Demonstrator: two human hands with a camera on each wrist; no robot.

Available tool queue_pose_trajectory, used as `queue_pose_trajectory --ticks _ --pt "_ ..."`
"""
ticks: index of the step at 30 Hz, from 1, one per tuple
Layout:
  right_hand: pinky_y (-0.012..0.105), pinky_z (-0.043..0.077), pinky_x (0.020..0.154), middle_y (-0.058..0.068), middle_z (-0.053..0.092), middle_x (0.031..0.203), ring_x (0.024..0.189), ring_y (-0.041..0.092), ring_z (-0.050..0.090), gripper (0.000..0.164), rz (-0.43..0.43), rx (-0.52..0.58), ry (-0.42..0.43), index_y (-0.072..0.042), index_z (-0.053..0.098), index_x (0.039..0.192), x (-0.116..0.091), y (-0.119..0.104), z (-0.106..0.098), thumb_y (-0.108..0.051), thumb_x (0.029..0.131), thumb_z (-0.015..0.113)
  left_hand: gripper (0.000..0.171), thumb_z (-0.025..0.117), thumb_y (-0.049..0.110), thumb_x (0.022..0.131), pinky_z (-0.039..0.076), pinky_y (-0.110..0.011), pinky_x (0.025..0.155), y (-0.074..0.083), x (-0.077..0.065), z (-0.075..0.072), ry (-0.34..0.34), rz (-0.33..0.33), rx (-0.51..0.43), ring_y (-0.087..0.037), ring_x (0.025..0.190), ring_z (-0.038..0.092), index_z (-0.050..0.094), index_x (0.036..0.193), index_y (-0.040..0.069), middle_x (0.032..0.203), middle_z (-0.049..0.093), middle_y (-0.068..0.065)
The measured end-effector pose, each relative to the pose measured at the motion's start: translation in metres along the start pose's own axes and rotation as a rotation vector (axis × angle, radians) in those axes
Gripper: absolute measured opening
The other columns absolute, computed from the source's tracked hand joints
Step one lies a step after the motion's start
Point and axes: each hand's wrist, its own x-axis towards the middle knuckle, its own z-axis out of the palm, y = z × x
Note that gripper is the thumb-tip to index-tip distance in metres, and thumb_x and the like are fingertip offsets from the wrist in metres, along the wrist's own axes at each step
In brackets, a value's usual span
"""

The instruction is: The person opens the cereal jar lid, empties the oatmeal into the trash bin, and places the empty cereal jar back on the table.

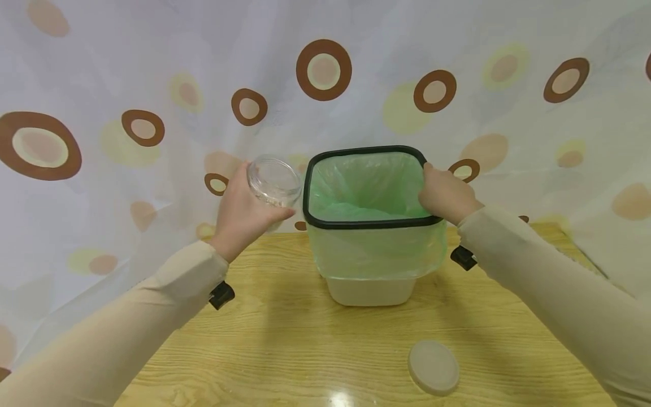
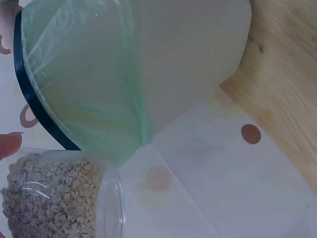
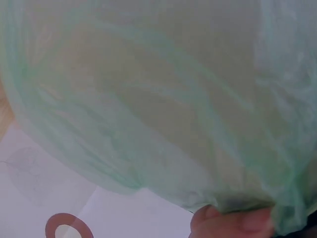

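Note:
My left hand grips a clear jar and holds it up just left of the bin's rim. In the left wrist view, pale flakes like rolled oats fill much of the jar. With my right hand I hold the right side of the bin's dark rim. A thin green bag lines the white bin and hangs over its outside. Fingers of the right hand show at the bag's edge in the right wrist view, where most of that hand is hidden.
A round beige lid lies on the wooden table in front of the bin. Behind stands a white sheet printed with brown and yellow circles. Dark camera mounts sit under both wrists.

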Motion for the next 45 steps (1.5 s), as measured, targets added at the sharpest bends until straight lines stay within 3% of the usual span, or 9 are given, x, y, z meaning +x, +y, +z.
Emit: queue_pose_trajectory --ticks 8,19,26,34,45 --pt "0.031 0.027 0.045 0.01 0.048 0.054 0.043 0.013 0.025 0.062 0.028 -0.045 0.007 0.008 0.016 0.15 0.0 -0.002 0.001 -0.002 0.092 0.034 0.086 0.089 0.017 0.063 0.044 -0.049 0.094 0.009 0.013 0.005 0.005 0.018 0.098 -0.032 0.111 0.052 0.043 0.134 0.003 0.122 0.054 -0.014" --pt "0.032 0.029 0.045 0.011 0.049 0.055 0.043 0.015 0.028 0.061 0.029 -0.067 0.004 0.007 0.019 0.151 0.001 -0.004 0.0 -0.003 0.092 0.035 0.082 0.085 0.012 0.062 0.038 -0.048 0.099 0.014 0.024 0.008 0.031 0.214 0.257 -0.036 0.114 0.049 0.043 0.131 -0.003 0.122 0.053 -0.02" --pt "0.038 0.037 0.049 0.016 0.056 0.066 0.05 0.024 0.044 0.059 0.038 -0.092 0.001 0.008 0.021 0.149 0.001 -0.008 0.001 -0.005 0.093 0.036 0.077 0.081 0.013 0.067 0.037 -0.046 0.102 0.017 0.034 0.013 0.063 0.394 0.391 -0.039 0.114 0.05 0.044 0.13 -0.008 0.123 0.053 -0.024" --pt "0.039 0.038 0.049 0.017 0.057 0.07 0.054 0.026 0.047 0.059 0.019 -0.105 -0.008 0.009 0.021 0.149 0.0 -0.014 0.004 -0.005 0.093 0.036 0.078 0.079 0.007 0.065 0.035 -0.047 0.106 0.025 0.042 0.016 0.066 0.4 0.481 -0.041 0.12 0.048 0.042 0.133 -0.008 0.127 0.052 -0.026" --pt "0.038 0.038 0.05 0.015 0.056 0.067 0.052 0.023 0.044 0.06 0.021 -0.132 0.007 0.009 0.022 0.149 -0.002 -0.02 0.008 -0.004 0.092 0.037 0.076 0.069 0.0 0.069 0.031 -0.049 0.106 0.035 0.038 0.024 0.027 0.52 0.653 -0.039 0.124 0.043 0.038 0.138 -0.009 0.133 0.048 -0.025"
